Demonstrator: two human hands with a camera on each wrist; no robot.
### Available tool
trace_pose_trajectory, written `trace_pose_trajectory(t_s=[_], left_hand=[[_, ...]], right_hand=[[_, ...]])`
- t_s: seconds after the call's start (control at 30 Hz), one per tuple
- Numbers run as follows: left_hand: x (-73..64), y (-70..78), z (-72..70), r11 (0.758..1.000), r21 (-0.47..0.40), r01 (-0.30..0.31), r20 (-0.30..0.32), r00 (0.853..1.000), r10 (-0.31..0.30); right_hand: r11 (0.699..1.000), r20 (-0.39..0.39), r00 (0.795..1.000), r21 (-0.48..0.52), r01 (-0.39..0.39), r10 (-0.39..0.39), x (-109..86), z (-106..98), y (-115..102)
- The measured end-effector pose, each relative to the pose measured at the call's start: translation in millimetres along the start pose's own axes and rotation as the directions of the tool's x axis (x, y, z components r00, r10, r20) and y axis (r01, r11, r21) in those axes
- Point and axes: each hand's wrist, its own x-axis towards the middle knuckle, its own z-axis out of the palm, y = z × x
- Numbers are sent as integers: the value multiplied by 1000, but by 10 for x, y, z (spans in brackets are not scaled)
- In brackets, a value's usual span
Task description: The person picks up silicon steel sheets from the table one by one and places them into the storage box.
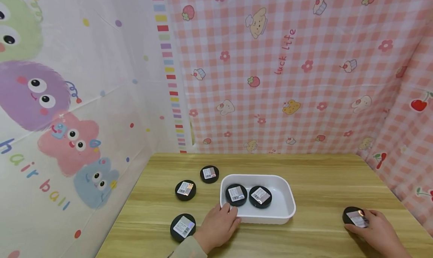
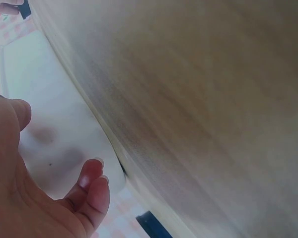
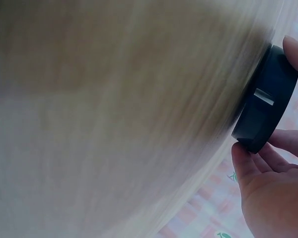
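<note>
At the near left corner of a white plastic tray (image 1: 277, 218), my left hand (image 1: 218, 226) grips the rim, with fingers over the edge and thumb by the front wall. In the left wrist view, thumb and fingertips lie against the tray's outer side (image 2: 54, 89). Two black discs (image 1: 236, 203) with silver barcode labels lie inside, toward the left end. Far to the right, my right hand (image 1: 377, 229) pinches another black disc (image 1: 348, 214) between thumb and fingers, label upward. The right wrist view shows this disc (image 3: 268, 104) side-on, low over the wooden tabletop.
Left of the tray, three more labelled black discs lie on the wooden table (image 1: 318, 198): one at the back (image 1: 209, 180), one in the middle (image 1: 185, 198), and one (image 1: 174, 228) close to my left wrist. Printed cloths (image 1: 270, 130) hang behind and at both sides.
</note>
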Motion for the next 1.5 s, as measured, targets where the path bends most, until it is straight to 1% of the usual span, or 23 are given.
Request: trace_pose_trajectory(t_s=[0.1,0.23,0.33,0.47,0.67,0.83,1.0,1.23,1.4,1.5], left_hand=[[-4,4,-11,1000,7,-4,-2,1000,4],[-5,11,-21,1000,16,-9,-10,1000,9],[-1,14,-31,1000,13,-4,-7,1000,4],[4,17,-39,1000,9,3,0,1000,-3],[2,14,-29,1000,13,-2,-5,1000,2],[10,7,-12,1000,-3,2,10,1000,-2],[16,7,-5,1000,-19,5,24,1000,-5],[14,6,-4,1000,-3,2,2,1000,-2],[10,6,-16,1000,-6,5,9,1000,-5],[4,8,-28,1000,-5,3,1,1000,-3]], right_hand=[[1000,-7,1000,1,-2,2,-2,1,-2],[999,26,999,3,-45,45,-5,-10,-27],[998,35,997,11,-67,67,-10,-20,-46],[997,30,997,25,-78,77,-15,-26,-54],[993,48,993,36,-110,108,-5,-24,-53],[995,-2,996,43,-85,85,-4,-20,-57],[998,-51,998,48,-39,41,-16,-14,-65],[999,-94,995,47,-6,11,-11,-1,-87],[998,-126,992,54,28,-20,-3,14,-87],[998,-133,991,55,37,-29,7,21,-88]])
